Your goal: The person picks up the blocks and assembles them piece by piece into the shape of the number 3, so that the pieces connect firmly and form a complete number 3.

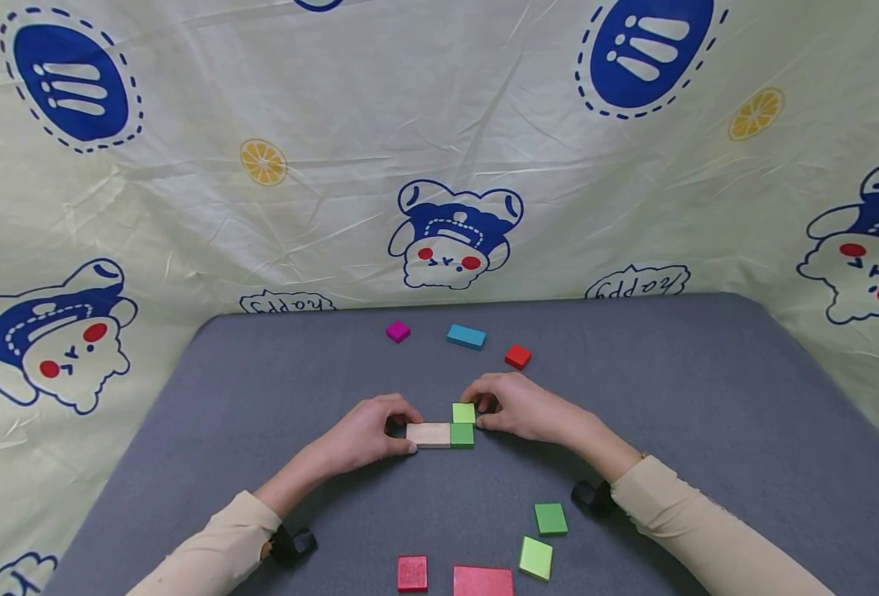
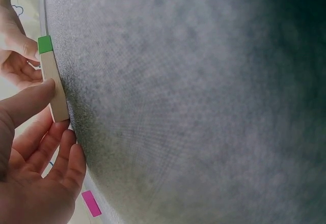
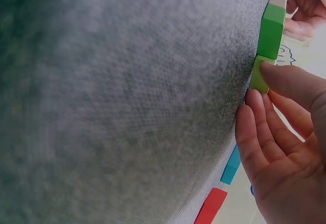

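Head view: left fingers pinch the left end of a wooden block lying left-to-right, right fingers pinch a lime block touching the green block on its far side.

Right of my left grip lies the long block, then the square block. Behind that, a second square block lies in my right grip.

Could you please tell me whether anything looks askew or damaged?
Nothing stands out: the pale block in the left hand lines up neatly with the adjoining green block, and the cloth behind is merely creased.
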`<state>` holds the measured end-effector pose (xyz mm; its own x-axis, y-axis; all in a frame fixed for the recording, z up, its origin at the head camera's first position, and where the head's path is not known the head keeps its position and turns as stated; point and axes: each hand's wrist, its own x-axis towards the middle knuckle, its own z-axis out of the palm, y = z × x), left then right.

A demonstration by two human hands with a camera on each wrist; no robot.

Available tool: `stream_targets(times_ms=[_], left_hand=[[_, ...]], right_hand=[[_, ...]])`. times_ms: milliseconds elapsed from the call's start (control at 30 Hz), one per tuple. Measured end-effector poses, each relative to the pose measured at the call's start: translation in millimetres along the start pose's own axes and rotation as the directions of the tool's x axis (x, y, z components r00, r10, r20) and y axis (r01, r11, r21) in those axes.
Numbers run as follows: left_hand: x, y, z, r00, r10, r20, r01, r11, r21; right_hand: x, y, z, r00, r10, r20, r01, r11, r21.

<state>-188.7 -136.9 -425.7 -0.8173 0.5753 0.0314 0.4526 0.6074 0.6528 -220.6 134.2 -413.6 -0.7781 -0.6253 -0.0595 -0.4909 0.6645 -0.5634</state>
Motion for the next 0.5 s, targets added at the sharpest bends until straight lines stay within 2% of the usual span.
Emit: stream_targets(times_ms=[500], left_hand=[[-0.8,0.2,-0.4,1.0,0.007,-0.001,-0.007,1.0,0.006]], right_hand=[[2.0,-0.1,1.9,1.0,-0.025,0.002,0.025,1.0,0.0]])
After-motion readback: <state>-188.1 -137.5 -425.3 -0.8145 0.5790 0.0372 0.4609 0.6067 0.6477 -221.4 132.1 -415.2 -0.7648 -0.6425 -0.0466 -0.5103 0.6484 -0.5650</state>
